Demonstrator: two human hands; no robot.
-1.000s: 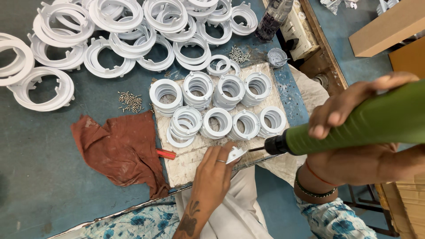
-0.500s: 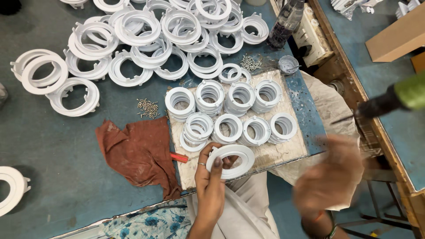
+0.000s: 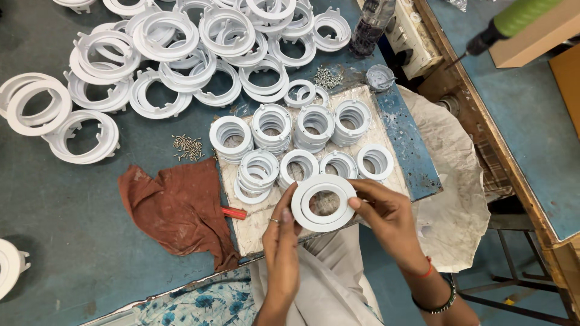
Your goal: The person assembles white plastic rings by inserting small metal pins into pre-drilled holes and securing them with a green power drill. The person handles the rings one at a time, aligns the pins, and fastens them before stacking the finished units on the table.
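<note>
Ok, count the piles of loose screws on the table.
2. One screw pile lies on the table just beyond the brown rag; the other sits beside the bottle, behind the board. Heaped rings may hide more.

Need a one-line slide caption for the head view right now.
Both hands, left hand and right hand, hold a white plastic ring over a board of stacked rings.

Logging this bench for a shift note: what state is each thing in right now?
Left hand: gripping the ring's left edge.
Right hand: gripping its right edge.
White ring: held flat above the board.
Green driver: hanging free, unheld.
Brown rag: crumpled on the table.
Small rings: stacked on the board.
</note>
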